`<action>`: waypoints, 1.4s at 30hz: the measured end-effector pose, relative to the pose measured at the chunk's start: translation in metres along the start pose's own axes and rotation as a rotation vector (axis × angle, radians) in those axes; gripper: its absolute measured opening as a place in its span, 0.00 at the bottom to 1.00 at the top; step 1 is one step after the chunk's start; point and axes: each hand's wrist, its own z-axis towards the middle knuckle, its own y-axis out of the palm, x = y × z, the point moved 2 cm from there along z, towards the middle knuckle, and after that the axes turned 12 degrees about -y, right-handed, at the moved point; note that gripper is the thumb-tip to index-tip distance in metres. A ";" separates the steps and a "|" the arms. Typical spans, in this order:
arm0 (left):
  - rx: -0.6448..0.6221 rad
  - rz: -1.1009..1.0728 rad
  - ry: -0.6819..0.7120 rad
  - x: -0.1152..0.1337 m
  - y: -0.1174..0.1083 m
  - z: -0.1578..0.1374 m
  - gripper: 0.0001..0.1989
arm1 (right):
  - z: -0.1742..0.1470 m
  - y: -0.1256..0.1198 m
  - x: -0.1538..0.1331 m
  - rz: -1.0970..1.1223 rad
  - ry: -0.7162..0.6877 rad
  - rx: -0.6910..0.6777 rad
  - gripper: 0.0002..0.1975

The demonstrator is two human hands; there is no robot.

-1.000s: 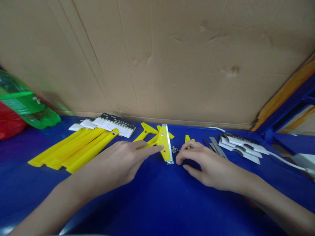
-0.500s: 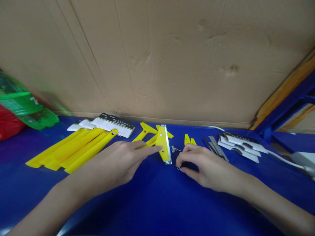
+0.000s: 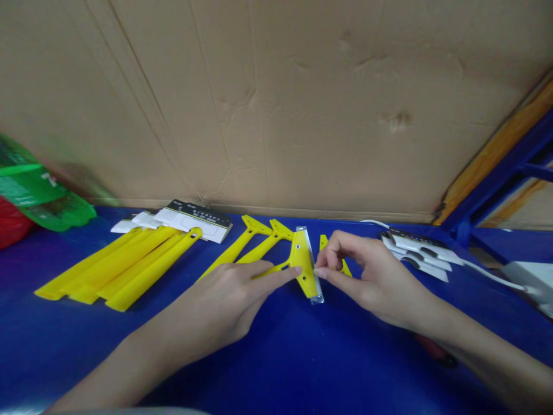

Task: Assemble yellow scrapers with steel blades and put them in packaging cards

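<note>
Okay, yellow scraper (image 3: 305, 266) is on the blue table (image 3: 276, 363) between both hands, metal strip (image 3: 309, 248) facing right. Left hand (image 3: 228, 297) has its index fingertip on the scraper head; can't tell if the other fingers are closed on the handle. Right hand (image 3: 367, 274) has thumb and forefinger pinched together at the strip; anything between them is too small to make out.

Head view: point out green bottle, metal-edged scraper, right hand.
Green bottle (image 3: 30, 187): head view, on its label.
Metal-edged scraper (image 3: 305, 260): head view, on its yellow head.
Right hand (image 3: 374, 274): head view, back of hand.
</note>
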 end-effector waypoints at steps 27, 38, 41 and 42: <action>0.152 0.000 0.056 0.012 0.002 -0.001 0.23 | -0.002 0.012 0.017 0.570 0.247 0.035 0.29; 0.125 0.000 0.051 0.010 0.005 -0.002 0.24 | -0.005 0.013 0.015 0.539 0.242 0.032 0.33; 0.114 -0.003 0.052 0.011 0.006 -0.002 0.24 | -0.005 0.014 0.016 0.536 0.250 0.023 0.34; 0.113 -0.002 0.051 0.011 0.006 -0.002 0.24 | -0.005 0.014 0.016 0.548 0.259 0.023 0.34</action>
